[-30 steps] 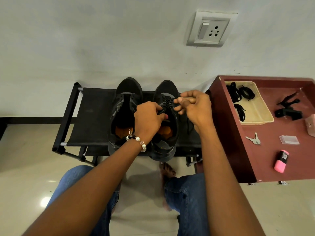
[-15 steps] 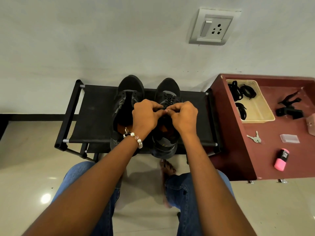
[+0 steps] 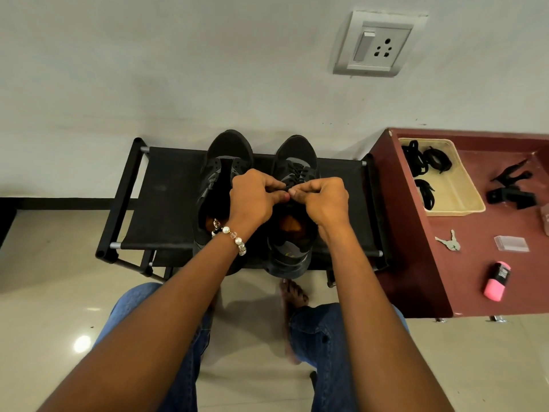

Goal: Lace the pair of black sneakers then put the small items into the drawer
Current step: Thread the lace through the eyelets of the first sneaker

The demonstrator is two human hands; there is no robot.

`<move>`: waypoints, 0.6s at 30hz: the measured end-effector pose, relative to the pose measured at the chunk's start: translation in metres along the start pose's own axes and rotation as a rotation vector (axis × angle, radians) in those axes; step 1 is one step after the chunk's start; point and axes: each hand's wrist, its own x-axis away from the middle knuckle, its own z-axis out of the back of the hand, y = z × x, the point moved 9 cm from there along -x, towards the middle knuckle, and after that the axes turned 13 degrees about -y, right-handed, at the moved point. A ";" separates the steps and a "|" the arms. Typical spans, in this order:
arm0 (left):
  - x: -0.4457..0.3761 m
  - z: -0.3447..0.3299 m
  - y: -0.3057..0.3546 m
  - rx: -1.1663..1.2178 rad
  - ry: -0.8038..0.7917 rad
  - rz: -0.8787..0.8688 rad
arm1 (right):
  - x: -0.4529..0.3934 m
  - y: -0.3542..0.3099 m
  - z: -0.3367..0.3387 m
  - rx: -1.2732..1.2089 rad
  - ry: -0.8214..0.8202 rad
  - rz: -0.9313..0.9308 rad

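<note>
On the black rack (image 3: 166, 197), right sneaker (image 3: 292, 209) sits toe-to-wall beside the unlaced left sneaker (image 3: 221, 185), long axis running straight away from the body. Lace (image 3: 286, 188) pinched right over its tongue, left hand (image 3: 254, 200) and right hand (image 3: 322, 200) both curled in a tight grip, fingertips nearly touching. Equally near, so next pull probably goes sideways across the shoe.

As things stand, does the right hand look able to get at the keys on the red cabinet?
Probably yes, once it lets go: the right hand is pinching the lace on the right sneaker. The keys lie uncovered on the cabinet to its right, nothing between.
</note>
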 end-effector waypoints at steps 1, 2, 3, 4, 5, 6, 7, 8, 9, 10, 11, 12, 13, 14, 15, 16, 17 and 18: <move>0.000 0.000 0.000 0.007 -0.002 -0.001 | 0.000 0.000 0.000 -0.003 0.004 0.002; 0.000 0.000 0.000 0.014 -0.002 0.001 | 0.000 0.000 -0.001 -0.003 0.005 -0.001; 0.000 0.001 0.000 0.019 -0.002 0.004 | 0.000 0.000 -0.002 -0.004 0.002 -0.007; 0.000 0.001 0.000 0.023 -0.002 0.005 | -0.001 0.001 -0.002 -0.011 -0.001 -0.015; 0.000 0.001 -0.001 0.024 -0.002 0.005 | -0.002 0.002 -0.003 -0.023 -0.001 -0.021; -0.001 0.001 -0.001 0.023 -0.005 0.004 | -0.002 0.002 -0.002 -0.037 0.001 -0.022; -0.001 0.000 -0.001 0.020 -0.010 0.004 | -0.002 0.002 -0.002 -0.047 0.009 -0.020; -0.002 0.000 -0.002 0.019 -0.018 0.001 | -0.001 0.001 -0.002 -0.050 0.021 -0.015; -0.004 -0.001 -0.003 0.023 -0.029 -0.003 | -0.001 0.001 -0.001 -0.049 0.036 -0.009; -0.006 -0.002 -0.004 0.031 -0.041 -0.007 | -0.001 0.000 -0.001 -0.045 0.049 -0.003; -0.008 -0.003 -0.006 0.042 -0.053 -0.006 | -0.001 0.000 -0.001 -0.042 0.055 0.002; -0.009 -0.003 -0.008 0.055 -0.062 -0.002 | -0.001 -0.001 -0.002 -0.041 0.055 0.011; -0.010 -0.004 -0.010 0.065 -0.066 0.003 | -0.001 -0.002 -0.002 -0.031 0.051 0.025; -0.011 -0.004 -0.011 0.072 -0.064 0.005 | -0.001 -0.004 -0.003 -0.009 0.045 0.047; -0.011 -0.003 -0.012 0.077 -0.060 0.004 | -0.001 -0.007 -0.003 0.023 0.038 0.072; -0.011 -0.003 -0.012 0.082 -0.056 0.003 | 0.000 -0.009 -0.004 0.059 0.028 0.093; -0.012 -0.004 -0.013 0.087 -0.053 0.000 | 0.001 -0.011 -0.004 0.095 0.018 0.108; -0.012 -0.004 -0.013 0.094 -0.050 0.000 | 0.001 -0.012 -0.005 0.127 0.003 0.110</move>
